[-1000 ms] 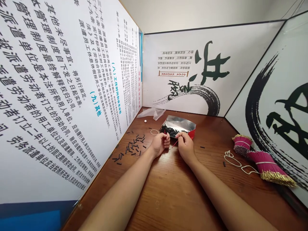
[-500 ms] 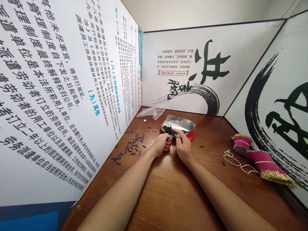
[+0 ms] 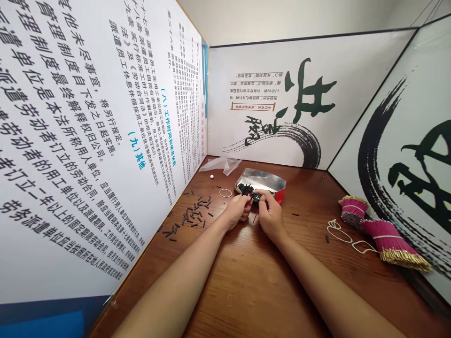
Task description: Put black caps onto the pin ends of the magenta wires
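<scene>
An open foil-lined bag (image 3: 260,179) with a red side holds many small black pieces (image 3: 246,188). My left hand (image 3: 240,208) is closed at its front edge, its fingers curled round something too small to make out. Just to the right, my right hand (image 3: 269,212) has its fingers pressed together around a thin red stick (image 3: 255,216), which hangs down between the hands. The fingertips of both hands are close together in front of the black pieces. What the tips pinch is partly hidden.
Short black tubes (image 3: 192,215) lie scattered at the left, near a rubber band (image 3: 225,193), a small white object (image 3: 212,177) and a clear plastic bag (image 3: 221,164). Bundles of pink sticks (image 3: 391,237) and white loops (image 3: 340,232) lie at the right. Printed panels (image 3: 282,103) enclose the table.
The right index finger has shifted slightly near the black pieces. Both hands otherwise stay in nearly the same place.
</scene>
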`<state>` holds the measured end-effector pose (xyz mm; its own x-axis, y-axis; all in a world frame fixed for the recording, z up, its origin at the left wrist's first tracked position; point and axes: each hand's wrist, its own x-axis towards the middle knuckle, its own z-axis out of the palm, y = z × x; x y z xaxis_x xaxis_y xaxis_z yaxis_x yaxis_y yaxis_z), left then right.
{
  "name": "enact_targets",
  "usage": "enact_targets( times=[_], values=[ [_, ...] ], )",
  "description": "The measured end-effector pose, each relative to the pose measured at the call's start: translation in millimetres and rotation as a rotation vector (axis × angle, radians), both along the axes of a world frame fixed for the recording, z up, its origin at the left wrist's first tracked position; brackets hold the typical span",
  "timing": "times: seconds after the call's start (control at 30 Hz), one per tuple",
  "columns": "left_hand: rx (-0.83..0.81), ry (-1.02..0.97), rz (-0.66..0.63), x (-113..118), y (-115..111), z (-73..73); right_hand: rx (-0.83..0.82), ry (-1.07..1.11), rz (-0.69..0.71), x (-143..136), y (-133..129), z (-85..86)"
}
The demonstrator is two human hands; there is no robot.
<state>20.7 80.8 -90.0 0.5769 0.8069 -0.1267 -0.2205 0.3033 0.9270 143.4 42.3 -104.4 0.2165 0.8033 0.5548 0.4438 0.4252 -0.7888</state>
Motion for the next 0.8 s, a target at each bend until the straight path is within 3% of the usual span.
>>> enact_targets(
  times=[0.8],
  values=[
    [0.044,-0.072,0.062,-1.5,0.1,-3.6,-0.042,0.019,-0.036,0.9,0.8,-0.5]
  ],
)
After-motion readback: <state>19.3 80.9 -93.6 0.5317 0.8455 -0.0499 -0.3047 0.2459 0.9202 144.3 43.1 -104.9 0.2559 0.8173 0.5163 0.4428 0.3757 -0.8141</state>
